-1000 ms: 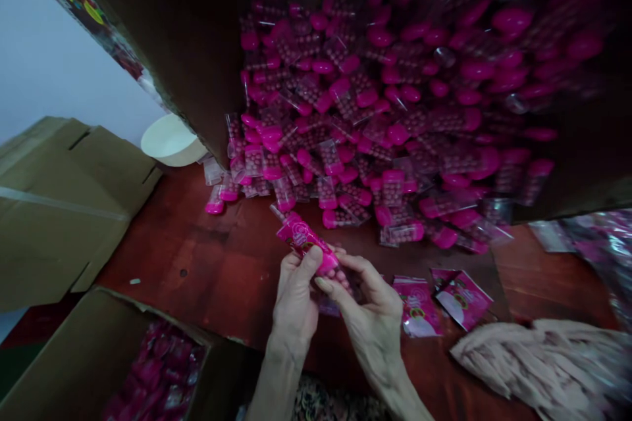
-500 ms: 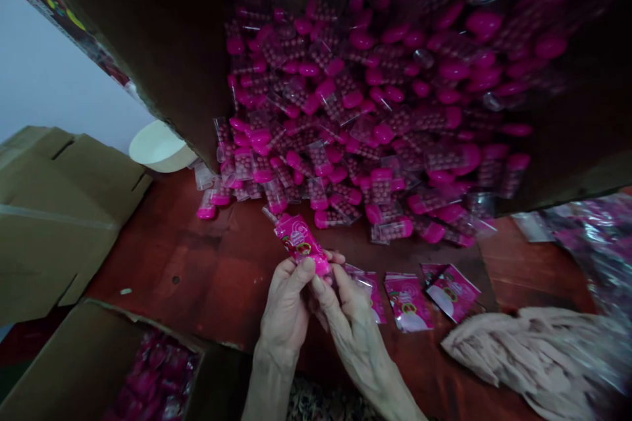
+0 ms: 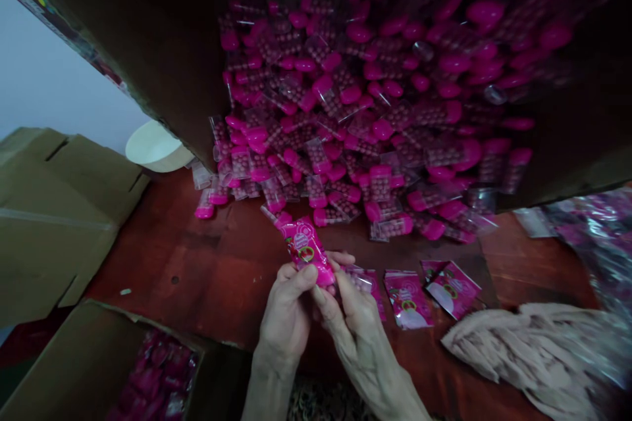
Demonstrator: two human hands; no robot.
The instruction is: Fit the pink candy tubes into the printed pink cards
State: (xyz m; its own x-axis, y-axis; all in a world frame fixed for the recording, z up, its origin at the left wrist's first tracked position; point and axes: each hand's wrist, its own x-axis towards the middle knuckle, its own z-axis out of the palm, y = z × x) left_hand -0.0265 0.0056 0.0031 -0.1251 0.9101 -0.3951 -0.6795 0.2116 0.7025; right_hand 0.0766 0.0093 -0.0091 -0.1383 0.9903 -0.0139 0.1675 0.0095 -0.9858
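Note:
A shiny pink printed sachet [image 3: 307, 251] is pinched between my two hands, tilted up and away to the left. My left hand [image 3: 286, 309] is closed, its thumb lying on the sachet's lower left edge. The fingers of my right hand [image 3: 348, 309] are closed round the near end, where a bit of a clear container with pinkish balls shows, partly hidden by the fingers. Just right of my right hand lie stacks of flat pink sachets [image 3: 407, 299]. Beyond the hands spreads a large heap of small clear containers with pink caps [image 3: 316, 145], filled with little balls.
A big cardboard box [image 3: 172, 46] lies on its side around the heap. Left are folded cardboard [image 3: 54, 210], a white bowl [image 3: 155, 148] and an open carton [image 3: 64, 362] of pink packets. Right are a crumpled beige cloth [image 3: 533, 348] and a clear plastic bag [image 3: 602, 243].
The sachet has slid further over the container and now looks fuller and rounder. Both hands stay in nearly the same place; the view has shifted slightly.

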